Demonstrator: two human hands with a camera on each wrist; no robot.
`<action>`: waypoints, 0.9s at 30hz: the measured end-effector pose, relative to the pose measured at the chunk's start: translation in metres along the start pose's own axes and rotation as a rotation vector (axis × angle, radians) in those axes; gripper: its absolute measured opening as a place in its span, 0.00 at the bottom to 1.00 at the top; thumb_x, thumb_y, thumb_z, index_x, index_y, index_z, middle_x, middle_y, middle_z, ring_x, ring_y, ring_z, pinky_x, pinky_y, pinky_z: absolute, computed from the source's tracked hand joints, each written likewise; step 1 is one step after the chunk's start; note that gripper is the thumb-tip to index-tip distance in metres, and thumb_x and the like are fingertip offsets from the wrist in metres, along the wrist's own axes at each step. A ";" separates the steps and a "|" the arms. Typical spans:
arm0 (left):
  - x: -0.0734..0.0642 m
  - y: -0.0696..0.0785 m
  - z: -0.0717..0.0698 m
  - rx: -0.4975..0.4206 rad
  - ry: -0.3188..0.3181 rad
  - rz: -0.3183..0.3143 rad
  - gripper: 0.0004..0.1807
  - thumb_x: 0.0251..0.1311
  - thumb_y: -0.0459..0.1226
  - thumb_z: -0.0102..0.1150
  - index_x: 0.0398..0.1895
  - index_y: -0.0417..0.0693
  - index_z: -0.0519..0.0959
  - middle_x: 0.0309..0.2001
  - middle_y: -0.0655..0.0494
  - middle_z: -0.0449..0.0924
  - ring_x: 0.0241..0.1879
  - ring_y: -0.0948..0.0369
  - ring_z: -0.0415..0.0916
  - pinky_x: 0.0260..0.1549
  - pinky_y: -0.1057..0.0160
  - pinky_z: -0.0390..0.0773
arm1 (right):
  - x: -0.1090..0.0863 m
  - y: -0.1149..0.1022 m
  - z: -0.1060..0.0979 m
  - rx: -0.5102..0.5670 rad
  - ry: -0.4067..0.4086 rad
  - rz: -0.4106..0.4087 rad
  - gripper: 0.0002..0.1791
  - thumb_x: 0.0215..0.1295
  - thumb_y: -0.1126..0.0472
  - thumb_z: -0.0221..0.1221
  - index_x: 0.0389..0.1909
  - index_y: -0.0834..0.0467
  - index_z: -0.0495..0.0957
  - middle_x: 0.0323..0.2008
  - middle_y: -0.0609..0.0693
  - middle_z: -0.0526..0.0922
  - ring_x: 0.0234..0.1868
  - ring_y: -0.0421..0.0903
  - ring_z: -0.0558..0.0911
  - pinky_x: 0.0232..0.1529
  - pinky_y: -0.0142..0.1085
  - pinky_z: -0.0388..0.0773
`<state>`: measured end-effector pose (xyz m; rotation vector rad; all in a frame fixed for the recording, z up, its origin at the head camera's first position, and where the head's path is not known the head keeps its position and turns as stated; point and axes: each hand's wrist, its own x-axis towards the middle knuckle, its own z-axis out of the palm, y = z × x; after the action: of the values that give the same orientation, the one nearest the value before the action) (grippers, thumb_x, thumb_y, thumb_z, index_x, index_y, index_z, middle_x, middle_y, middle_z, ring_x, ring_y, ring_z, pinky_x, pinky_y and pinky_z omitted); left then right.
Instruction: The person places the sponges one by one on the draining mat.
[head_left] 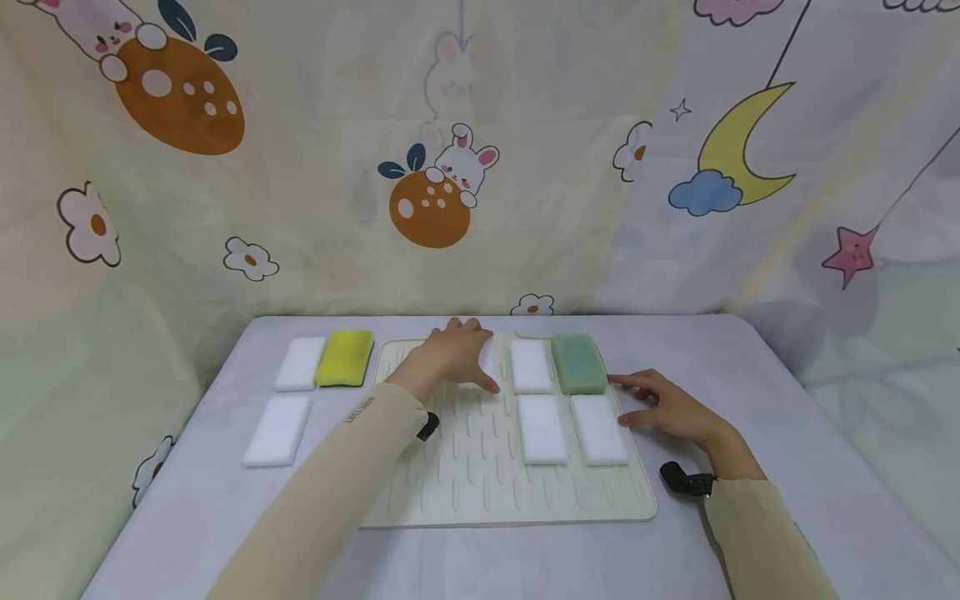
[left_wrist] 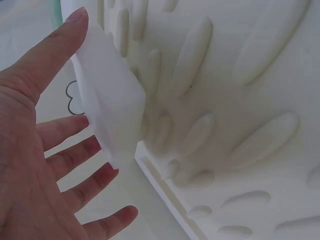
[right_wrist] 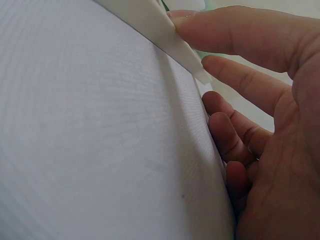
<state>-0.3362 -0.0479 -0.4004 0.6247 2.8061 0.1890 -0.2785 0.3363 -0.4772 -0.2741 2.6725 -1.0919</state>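
Matt, smooth foam-like blocks (head_left: pixel 543 429), ridged plastic-looking mat (head_left: pixel 477 512); matt woven-cloth table cover (head_left: pixel 555 567)

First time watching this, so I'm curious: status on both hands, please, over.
Left hand gripping white block, far side of mat. Right hand touching mat's right edge. Possibly in the way: neighbouring block, just right of the gripped one.

On the white cloth-covered table (head_left: pixel 480 567) lies a cream rectangular ridged mat (head_left: pixel 465 504). Left of it, a yellow rectangular sponge (head_left: pixel 345 358) sits just right of a white rectangular sponge block (head_left: pixel 300 364), with another white block (head_left: pixel 276 431) in front. On the mat's right half, a green rectangular sponge (head_left: pixel 579 364) lies right of one back white block (head_left: pixel 531 367), two front white blocks (head_left: pixel 542 430) before them.
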 end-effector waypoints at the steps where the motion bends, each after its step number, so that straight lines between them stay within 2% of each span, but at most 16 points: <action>1: 0.001 0.000 0.001 0.006 0.001 0.001 0.57 0.49 0.64 0.76 0.80 0.53 0.63 0.78 0.51 0.61 0.76 0.45 0.56 0.73 0.35 0.62 | 0.000 0.000 0.000 -0.001 0.001 0.002 0.44 0.55 0.49 0.77 0.74 0.47 0.72 0.64 0.57 0.69 0.62 0.54 0.66 0.57 0.45 0.67; 15: 0.006 0.000 0.009 0.002 -0.005 -0.008 0.56 0.49 0.64 0.76 0.79 0.54 0.65 0.77 0.53 0.62 0.75 0.46 0.57 0.73 0.38 0.63 | 0.000 0.000 0.000 0.015 -0.002 0.001 0.44 0.55 0.50 0.76 0.74 0.48 0.72 0.63 0.57 0.69 0.62 0.54 0.65 0.56 0.43 0.67; 27: 0.005 0.001 0.015 0.033 0.013 -0.006 0.57 0.48 0.65 0.76 0.79 0.53 0.64 0.75 0.52 0.64 0.72 0.46 0.61 0.68 0.40 0.69 | 0.000 -0.001 0.000 -0.003 0.003 0.008 0.44 0.54 0.49 0.77 0.73 0.48 0.73 0.64 0.57 0.69 0.62 0.56 0.66 0.57 0.45 0.67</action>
<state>-0.3359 -0.0434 -0.4161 0.6238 2.8283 0.1468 -0.2779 0.3351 -0.4765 -0.2621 2.6756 -1.0869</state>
